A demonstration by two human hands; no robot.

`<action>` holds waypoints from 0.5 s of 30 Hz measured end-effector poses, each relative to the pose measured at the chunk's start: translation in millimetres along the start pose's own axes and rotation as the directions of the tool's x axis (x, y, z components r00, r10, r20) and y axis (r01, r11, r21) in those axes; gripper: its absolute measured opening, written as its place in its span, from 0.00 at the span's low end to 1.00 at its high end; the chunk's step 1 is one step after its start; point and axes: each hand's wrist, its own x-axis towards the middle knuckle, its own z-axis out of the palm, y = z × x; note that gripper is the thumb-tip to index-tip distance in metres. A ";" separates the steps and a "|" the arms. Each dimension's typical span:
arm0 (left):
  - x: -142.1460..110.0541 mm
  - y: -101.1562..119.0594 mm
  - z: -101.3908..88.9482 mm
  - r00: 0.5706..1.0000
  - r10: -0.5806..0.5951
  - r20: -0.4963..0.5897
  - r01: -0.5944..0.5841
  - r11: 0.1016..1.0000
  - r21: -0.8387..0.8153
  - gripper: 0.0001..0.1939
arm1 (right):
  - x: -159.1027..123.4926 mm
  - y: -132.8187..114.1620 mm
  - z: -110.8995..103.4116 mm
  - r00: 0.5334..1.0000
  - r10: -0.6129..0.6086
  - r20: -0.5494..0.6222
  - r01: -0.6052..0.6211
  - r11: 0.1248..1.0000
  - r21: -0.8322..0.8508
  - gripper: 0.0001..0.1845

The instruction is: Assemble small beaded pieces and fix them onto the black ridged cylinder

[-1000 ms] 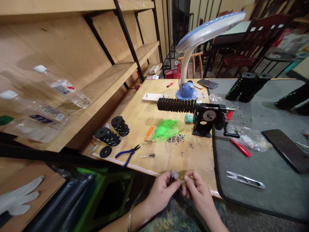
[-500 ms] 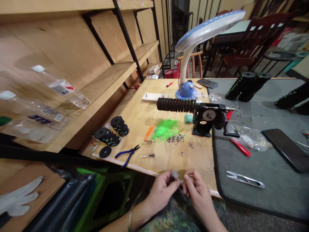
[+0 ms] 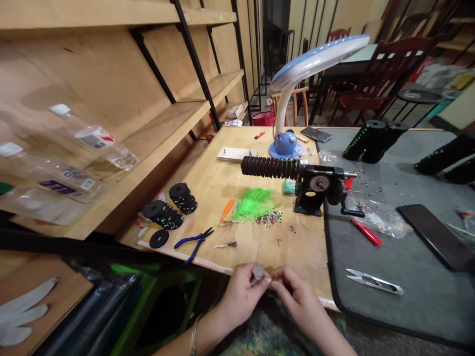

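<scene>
At the table's front edge my left hand (image 3: 243, 291) is closed on a small grey tuft of fine strands (image 3: 258, 271), which sticks up between thumb and forefinger. My right hand (image 3: 295, 291) has its fingertips pinched together right beside the left thumb; what they hold, if anything, is too small to make out. Ahead of my hands lie a similar grey-tipped piece (image 3: 227, 244), blue-handled pliers (image 3: 193, 243) with jaws apart, a pile of bright green strands (image 3: 254, 202), many-coloured small beads (image 3: 270, 217) and an orange-handled tool (image 3: 226, 210).
A black hand-cranked winder (image 3: 313, 190) carries a row of black spools. Black foam spools (image 3: 163, 213) stand at left. A blue lamp (image 3: 285, 144) rises behind. On the grey mat (image 3: 371, 311) lie thread snips (image 3: 374, 282), a red object (image 3: 366, 232) and a phone (image 3: 434, 235).
My right hand has moved left, so its fingertips now meet my left hand's. The view has tilted up slightly, so the table sits a little lower.
</scene>
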 end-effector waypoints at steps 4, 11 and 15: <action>-3.3 -1.0 -15.9 1.000 0.008 0.023 -0.009 0.999 0.037 0.13 | 6.6 -8.7 1.7 0.989 -0.114 0.095 0.136 0.952 -0.274 0.10; -9.7 13.5 -35.4 0.994 -0.010 0.105 0.031 0.979 -0.204 0.18 | 18.7 -22.9 -3.5 0.924 -0.345 0.166 0.383 0.836 -0.394 0.13; -12.6 23.1 -39.8 0.990 -0.040 0.134 0.086 0.932 -0.353 0.19 | 28.0 -22.5 -16.4 0.888 -0.434 0.152 0.457 0.795 -0.399 0.10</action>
